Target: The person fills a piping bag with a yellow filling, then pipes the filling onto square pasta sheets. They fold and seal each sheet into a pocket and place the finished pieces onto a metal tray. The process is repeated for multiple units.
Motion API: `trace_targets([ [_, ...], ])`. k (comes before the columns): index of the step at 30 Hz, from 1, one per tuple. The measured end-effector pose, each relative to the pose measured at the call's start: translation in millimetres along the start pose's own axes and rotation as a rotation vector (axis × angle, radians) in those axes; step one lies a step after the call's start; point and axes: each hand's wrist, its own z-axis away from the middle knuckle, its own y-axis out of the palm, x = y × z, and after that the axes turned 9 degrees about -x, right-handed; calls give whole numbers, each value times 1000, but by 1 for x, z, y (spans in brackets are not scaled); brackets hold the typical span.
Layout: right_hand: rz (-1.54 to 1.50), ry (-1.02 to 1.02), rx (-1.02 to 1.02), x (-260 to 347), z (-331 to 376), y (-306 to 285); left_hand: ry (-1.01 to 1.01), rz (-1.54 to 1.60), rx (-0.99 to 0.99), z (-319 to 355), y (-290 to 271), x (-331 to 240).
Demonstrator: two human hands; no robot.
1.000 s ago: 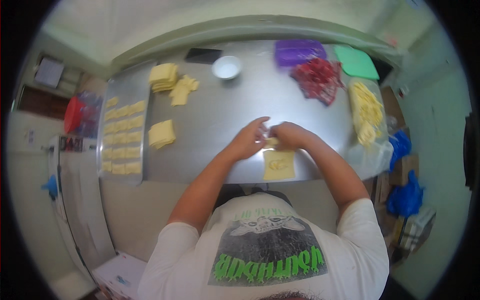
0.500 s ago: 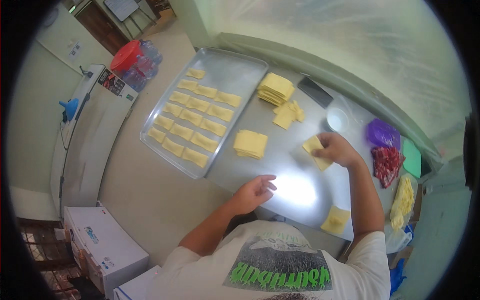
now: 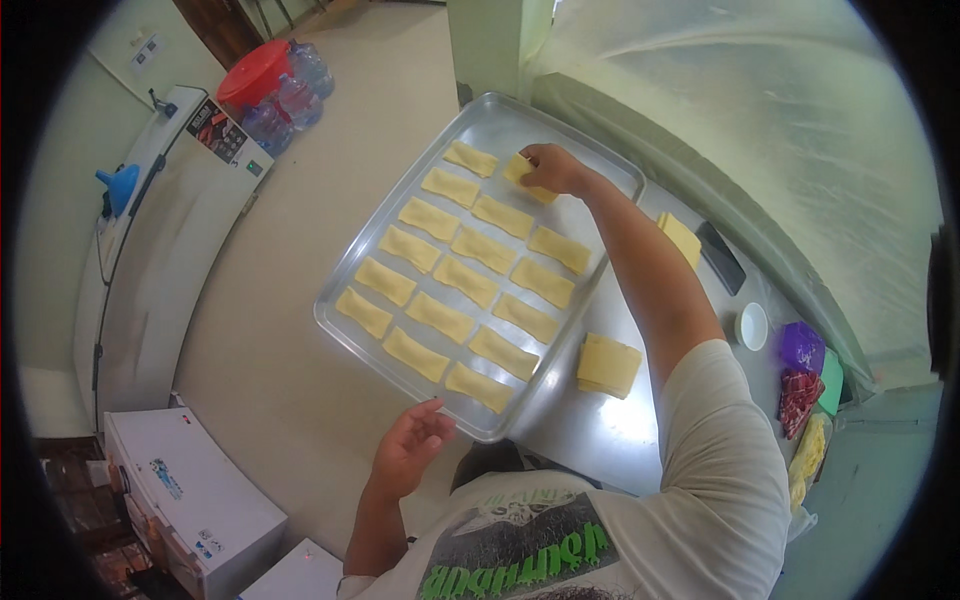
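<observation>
My right hand (image 3: 556, 170) reaches over the far part of a large metal tray (image 3: 596, 178). Its fingers are closed on a folded piece of yellow dough (image 3: 518, 168), which is low over the tray or touching it; I cannot tell which. Several flat, folded dough pieces (image 3: 483, 250) lie in rows across the tray. My left hand (image 3: 413, 447) hovers by the tray's near edge, holding nothing, its fingers loosely curled and apart. Right of the tray sits a stack of square dough sheets (image 3: 608, 366). Another stack (image 3: 681, 238) is partly hidden behind my right arm.
On the metal table (image 3: 590, 425) are a dark phone (image 3: 721, 258), a white bowl (image 3: 751, 326), a purple container (image 3: 801, 347) and a red patterned cloth (image 3: 799, 402). Plastic sheeting covers the wall beyond. White chest freezers and a red tub (image 3: 254, 75) with water bottles stand to the left.
My right hand has moved left and away from the table's right side to the tray, with a dough piece in it. My left hand has come to the tray's near edge. The view has shifted left.
</observation>
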Motion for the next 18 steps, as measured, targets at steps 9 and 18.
trace_targets([
  [9, 159, -70, 124, -12, -29, 43, -68, 47, 8, -29, -30, -10],
  [18, 205, -295, -473, -9, 92, 14, -35, -29, 145, -54, 7, -21],
])
